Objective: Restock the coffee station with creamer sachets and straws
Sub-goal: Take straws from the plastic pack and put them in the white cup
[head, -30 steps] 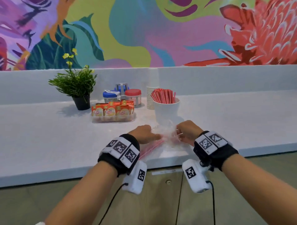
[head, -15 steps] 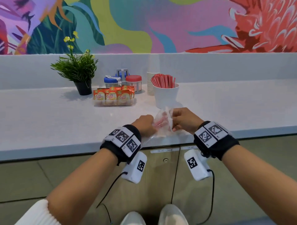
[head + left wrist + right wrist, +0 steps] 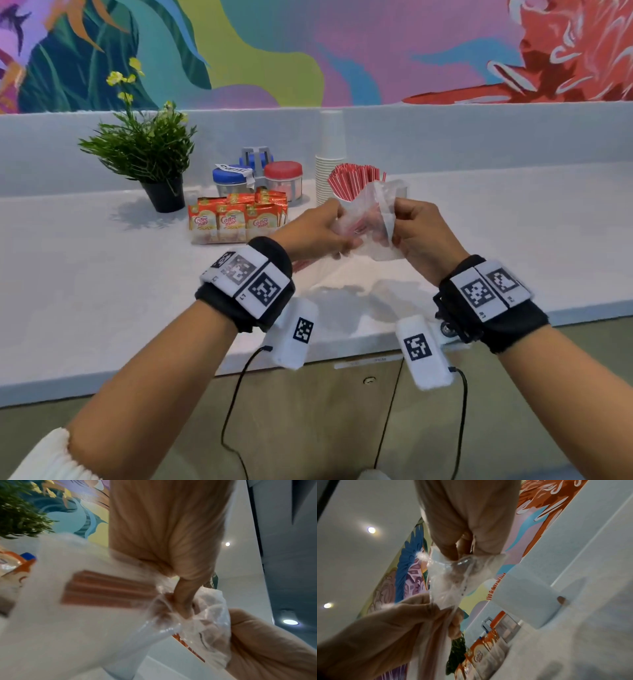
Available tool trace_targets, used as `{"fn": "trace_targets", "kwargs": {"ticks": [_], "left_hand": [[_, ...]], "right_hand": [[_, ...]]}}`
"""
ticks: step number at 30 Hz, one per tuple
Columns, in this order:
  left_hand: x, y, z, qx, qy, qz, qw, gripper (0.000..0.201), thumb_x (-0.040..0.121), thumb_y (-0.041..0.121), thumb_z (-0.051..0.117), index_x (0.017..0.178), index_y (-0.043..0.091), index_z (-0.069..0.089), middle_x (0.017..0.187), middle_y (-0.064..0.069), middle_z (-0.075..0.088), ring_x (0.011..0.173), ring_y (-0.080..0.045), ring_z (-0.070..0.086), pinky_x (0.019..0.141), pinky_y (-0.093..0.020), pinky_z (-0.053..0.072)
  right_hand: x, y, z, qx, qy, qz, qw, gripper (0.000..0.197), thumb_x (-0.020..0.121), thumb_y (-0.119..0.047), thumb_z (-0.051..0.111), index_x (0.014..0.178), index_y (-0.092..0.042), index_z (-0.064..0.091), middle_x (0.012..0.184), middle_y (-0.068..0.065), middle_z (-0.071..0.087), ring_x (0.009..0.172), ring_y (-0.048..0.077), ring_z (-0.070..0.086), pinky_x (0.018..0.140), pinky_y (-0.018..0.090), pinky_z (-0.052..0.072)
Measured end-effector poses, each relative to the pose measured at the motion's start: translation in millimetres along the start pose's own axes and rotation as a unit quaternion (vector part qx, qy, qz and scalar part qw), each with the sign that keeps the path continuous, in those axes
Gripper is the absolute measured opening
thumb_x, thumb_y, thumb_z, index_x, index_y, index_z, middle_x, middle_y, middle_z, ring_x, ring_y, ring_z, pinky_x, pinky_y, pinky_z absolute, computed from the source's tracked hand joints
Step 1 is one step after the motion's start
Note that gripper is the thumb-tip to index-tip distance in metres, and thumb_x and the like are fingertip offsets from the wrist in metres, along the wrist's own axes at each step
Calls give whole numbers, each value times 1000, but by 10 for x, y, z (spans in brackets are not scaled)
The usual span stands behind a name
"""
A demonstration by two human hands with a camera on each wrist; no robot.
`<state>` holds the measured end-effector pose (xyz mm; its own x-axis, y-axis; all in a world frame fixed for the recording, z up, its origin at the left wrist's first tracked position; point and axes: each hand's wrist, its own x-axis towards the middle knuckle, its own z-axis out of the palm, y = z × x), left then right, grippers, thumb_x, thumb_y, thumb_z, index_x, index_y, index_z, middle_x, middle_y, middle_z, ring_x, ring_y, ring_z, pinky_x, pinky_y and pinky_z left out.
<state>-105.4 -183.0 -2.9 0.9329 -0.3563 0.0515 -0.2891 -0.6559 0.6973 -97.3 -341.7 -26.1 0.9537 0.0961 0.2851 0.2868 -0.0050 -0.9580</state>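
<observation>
Both hands hold a clear plastic bag (image 3: pixel 368 222) of red straws above the counter. My left hand (image 3: pixel 320 231) grips the bag's left side and my right hand (image 3: pixel 416 229) pinches its right edge near the mouth. In the left wrist view the red straws (image 3: pixel 106 589) show through the bag (image 3: pixel 209 623); the right wrist view shows the crumpled bag (image 3: pixel 448 582) stretched between the two hands. Behind the bag stands a white cup with red straws (image 3: pixel 354 180). A clear tray of orange creamer sachets (image 3: pixel 236 219) sits to the left.
A potted plant (image 3: pixel 147 154) stands at the back left. Blue-lidded and red-lidded jars (image 3: pixel 284 180) and a stack of paper cups (image 3: pixel 330 161) sit behind the tray. The white counter (image 3: pixel 102 291) ends at a front edge above wooden cabinet doors.
Both hands have lifted the straw bag off the counter and up in front of the straw cup, and now pull its top apart.
</observation>
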Motion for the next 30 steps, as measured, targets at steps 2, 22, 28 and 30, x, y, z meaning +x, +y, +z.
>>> {"fn": "trace_targets", "kwargs": {"ticks": [2, 22, 28, 30], "left_hand": [[102, -45, -160, 19, -12, -1, 1000, 31, 90, 29, 57, 113, 16, 42, 88, 5, 57, 75, -10, 57, 61, -15, 44], [270, -290, -1065, -267, -22, -208, 941, 25, 83, 31, 63, 93, 8, 63, 90, -7, 60, 78, -16, 54, 65, -23, 43], [398, -181, -970, -270, -65, -154, 948, 24, 83, 24, 64, 94, 3, 68, 94, -15, 65, 87, -23, 56, 83, -31, 44], [448, -164, -909, -263, -72, -138, 952, 19, 85, 22, 63, 96, 7, 68, 98, -15, 66, 91, -22, 56, 86, -32, 43]], "right_hand": [[123, -25, 3, -9, 11, 7, 1000, 16, 79, -1, 65, 93, 7, 67, 86, 22, 66, 70, 24, 60, 70, 35, 48], [700, -491, 79, 158, 157, 129, 966, 17, 88, 1, 54, 75, -6, 62, 54, -3, 60, 53, 9, 51, 56, 18, 47], [677, -422, 190, 326, 73, 216, 917, 23, 93, -2, 44, 110, 2, 59, 79, 7, 70, 63, 10, 67, 53, 17, 55], [666, -412, 198, 347, 49, 238, 906, 30, 91, 8, 36, 109, 1, 58, 79, 8, 71, 57, 9, 67, 47, 17, 53]]}}
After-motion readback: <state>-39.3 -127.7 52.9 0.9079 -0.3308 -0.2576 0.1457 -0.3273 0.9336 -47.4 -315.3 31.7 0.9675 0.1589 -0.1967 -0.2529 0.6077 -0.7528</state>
